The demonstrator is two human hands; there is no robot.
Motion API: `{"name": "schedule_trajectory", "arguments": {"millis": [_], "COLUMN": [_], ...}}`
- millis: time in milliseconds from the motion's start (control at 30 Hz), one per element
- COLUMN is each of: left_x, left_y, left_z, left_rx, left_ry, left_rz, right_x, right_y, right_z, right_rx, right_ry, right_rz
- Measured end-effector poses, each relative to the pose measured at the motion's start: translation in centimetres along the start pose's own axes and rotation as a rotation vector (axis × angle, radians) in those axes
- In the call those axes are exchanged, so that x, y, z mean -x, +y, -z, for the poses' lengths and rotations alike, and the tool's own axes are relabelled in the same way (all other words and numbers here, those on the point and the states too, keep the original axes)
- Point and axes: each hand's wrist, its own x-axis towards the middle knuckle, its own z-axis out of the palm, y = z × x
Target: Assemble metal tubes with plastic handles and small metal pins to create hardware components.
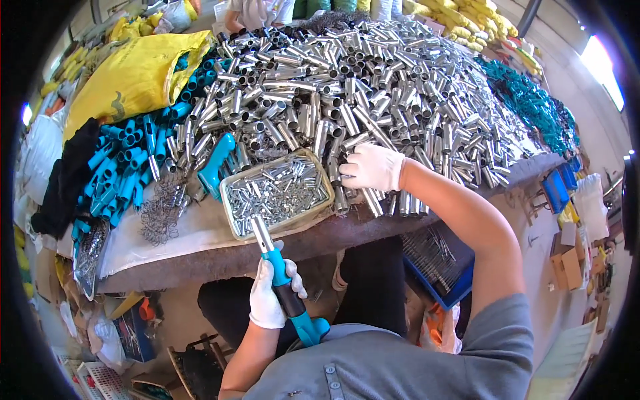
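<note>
My left hand (pixel 267 299), in a white glove, is wrapped round a teal and black handle (pixel 291 301) with a shiny metal tube (pixel 261 233) standing out of its top end. The handle's lower end rests close to my shirt. My right hand (pixel 371 168), also gloved, is at the near edge of a big heap of metal tubes (pixel 413 87), its fingers curled; what they hold, if anything, is hidden. Between the hands sits a shallow tray (pixel 230 212) of small metal pins (pixel 283 190). A teal handle piece (pixel 217 163) leans against the tray's left side.
Teal tubes (pixel 127 167) pile up at the left below a yellow sack (pixel 137 77). Wire springs (pixel 162 207) lie on the table's white cover (pixel 137 250). Teal parts (pixel 527 100) are heaped far right. A blue crate (pixel 440 267) holds metal rods below the table. Another person (pixel 257 13) is across the table.
</note>
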Motion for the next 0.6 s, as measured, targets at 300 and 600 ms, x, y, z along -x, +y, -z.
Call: {"name": "schedule_trajectory", "arguments": {"millis": [300, 600], "left_x": [-0.2, 0.3], "left_y": [-0.2, -0.5], "left_z": [0.0, -0.1], "left_rx": [-0.019, -0.115], "left_ry": [-0.055, 0.009], "left_rz": [-0.034, -0.083], "right_x": [0.4, -1.5], "right_y": [-0.1, -2.6], "right_z": [1.4, 3.6], "right_rx": [-0.205, 0.092], "right_ry": [0.397, -0.213], "right_rz": [-0.515, -0.595]}}
